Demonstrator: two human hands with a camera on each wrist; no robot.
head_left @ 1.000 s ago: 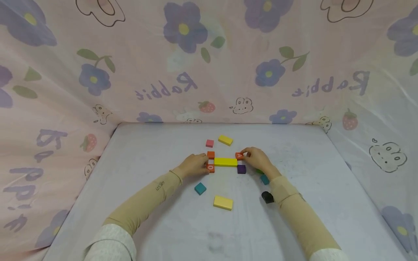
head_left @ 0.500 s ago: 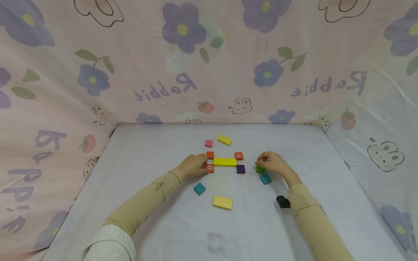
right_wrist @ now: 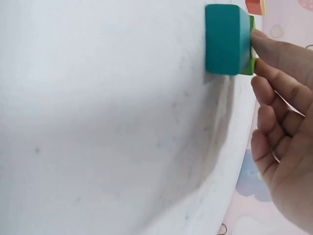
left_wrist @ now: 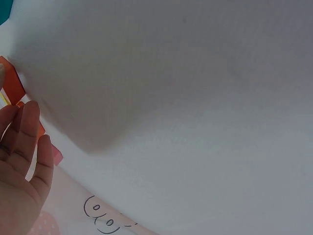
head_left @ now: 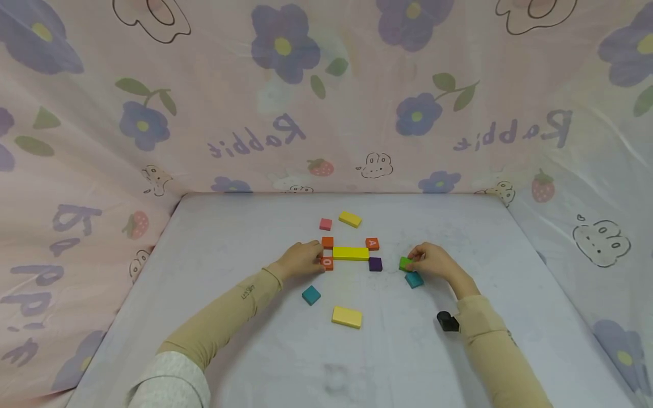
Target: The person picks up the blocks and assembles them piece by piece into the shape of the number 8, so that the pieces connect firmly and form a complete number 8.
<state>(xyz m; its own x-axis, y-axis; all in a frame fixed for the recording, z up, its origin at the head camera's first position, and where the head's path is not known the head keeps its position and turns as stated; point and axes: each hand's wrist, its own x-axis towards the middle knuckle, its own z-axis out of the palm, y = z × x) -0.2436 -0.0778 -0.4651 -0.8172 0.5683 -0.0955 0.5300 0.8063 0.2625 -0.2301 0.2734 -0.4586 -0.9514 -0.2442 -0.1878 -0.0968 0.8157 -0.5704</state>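
In the head view, my left hand is at the left end of a bright yellow bar. Its thumb and fingers pinch the orange O block, while a second orange block lies just beyond, close to the fingertips. My right hand pinches a green block between thumb and index finger; its other fingers curl loosely. A teal block hides most of the green one in the right wrist view. At the bar's right end lie an orange A block and a purple block.
Behind the bar lie a pink block and a yellow block. Nearer me are another teal block and a pale yellow block. Patterned cloth walls the white table at back and sides.
My right hand has let go of the orange A block, moved right and taken hold of the green block. The left hand has stayed in place.
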